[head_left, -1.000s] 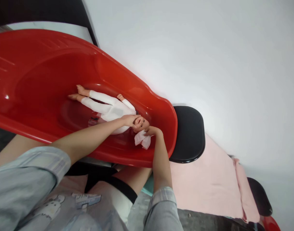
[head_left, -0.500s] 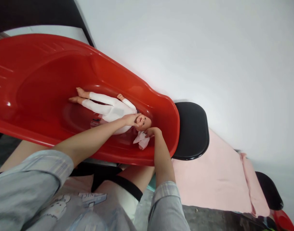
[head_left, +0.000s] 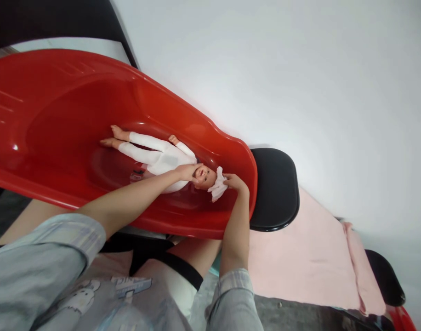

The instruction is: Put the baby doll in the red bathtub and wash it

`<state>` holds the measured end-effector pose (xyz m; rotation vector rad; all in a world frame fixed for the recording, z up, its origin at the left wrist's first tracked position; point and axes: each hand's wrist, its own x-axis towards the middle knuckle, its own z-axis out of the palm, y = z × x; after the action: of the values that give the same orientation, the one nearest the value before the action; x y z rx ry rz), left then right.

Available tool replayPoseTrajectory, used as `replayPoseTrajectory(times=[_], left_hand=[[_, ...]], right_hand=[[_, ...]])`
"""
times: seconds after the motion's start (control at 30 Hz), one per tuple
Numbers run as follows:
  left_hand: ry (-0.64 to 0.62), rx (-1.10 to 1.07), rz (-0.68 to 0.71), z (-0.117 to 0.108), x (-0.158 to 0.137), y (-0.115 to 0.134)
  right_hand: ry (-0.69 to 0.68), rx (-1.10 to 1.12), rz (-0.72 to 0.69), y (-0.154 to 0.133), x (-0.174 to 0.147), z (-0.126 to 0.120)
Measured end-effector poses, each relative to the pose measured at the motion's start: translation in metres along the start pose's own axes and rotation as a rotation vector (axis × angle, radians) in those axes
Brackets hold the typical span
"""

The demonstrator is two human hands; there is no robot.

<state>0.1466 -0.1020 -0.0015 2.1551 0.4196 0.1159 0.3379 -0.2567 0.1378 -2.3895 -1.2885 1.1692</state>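
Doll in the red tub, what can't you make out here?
Head view only:
- Doll: one arm and its chin hidden by the left hand.
- Top of its head: covered by the white cloth in the right hand.
- Red tub: cut off at the left edge.

Person, head view. Both forearms are bare below rolled sleeves (head_left: pixel 72 239) of a pale blue-grey shirt with faint checks. The cuff (head_left: pixel 233 280) at the right arm shows plaid lines. The shirt front (head_left: pixel 103 299) bears a cartoon print with lettering. Dark shorts (head_left: pixel 169 264) cover the thighs.
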Motion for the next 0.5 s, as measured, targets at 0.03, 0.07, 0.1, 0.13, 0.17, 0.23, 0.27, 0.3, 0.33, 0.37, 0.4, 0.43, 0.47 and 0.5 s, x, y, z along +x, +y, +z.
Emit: replayPoseTrajectory(times=[0.03, 0.07, 0.1, 0.13, 0.17, 0.23, 0.27, 0.3, 0.33, 0.37, 0.4, 0.43, 0.47, 0.5], left_hand=[[-0.003, -0.003, 0.008, -0.001, -0.001, 0.001], [-0.005, -0.005, 0.017, -0.003, -0.002, 0.002], [-0.009, -0.005, 0.023, -0.004, -0.004, 0.004], [-0.016, -0.003, 0.023, -0.006, -0.007, 0.006], [-0.026, 0.002, 0.015, -0.008, -0.009, 0.009], [-0.04, 0.021, -0.022, -0.01, -0.012, 0.013], [-0.044, 0.028, -0.039, -0.011, -0.013, 0.015], [-0.044, 0.031, -0.048, -0.011, -0.014, 0.017], [-0.046, 0.028, -0.049, -0.012, -0.014, 0.017], [-0.049, 0.021, -0.042, -0.011, -0.014, 0.018], [-0.05, 0.009, -0.028, -0.011, -0.014, 0.017], [-0.048, -0.005, -0.01, -0.011, -0.014, 0.017], [-0.043, -0.02, 0.01, -0.01, -0.014, 0.016], [-0.036, -0.035, 0.029, -0.01, -0.014, 0.015]], right_hand=[[0.005, 0.008, 0.009, 0.002, 0.001, -0.001], [0.011, 0.019, 0.016, 0.003, 0.003, 0.0], [0.013, 0.033, 0.019, 0.004, 0.004, 0.001], [0.012, 0.048, 0.021, 0.005, 0.006, 0.002], [0.005, 0.062, 0.021, 0.005, 0.008, 0.004], [-0.018, 0.084, 0.021, 0.005, 0.012, 0.007], [-0.035, 0.087, 0.022, 0.005, 0.014, 0.009], [-0.046, 0.083, 0.026, 0.006, 0.016, 0.01], [-0.048, 0.075, 0.029, 0.006, 0.018, 0.011], [-0.039, 0.057, 0.028, 0.006, 0.02, 0.013], [-0.02, 0.026, 0.031, 0.006, 0.022, 0.015], [0.005, -0.018, 0.033, 0.006, 0.024, 0.017], [0.032, -0.067, 0.034, 0.006, 0.027, 0.02], [0.054, -0.11, 0.035, 0.005, 0.029, 0.022]])
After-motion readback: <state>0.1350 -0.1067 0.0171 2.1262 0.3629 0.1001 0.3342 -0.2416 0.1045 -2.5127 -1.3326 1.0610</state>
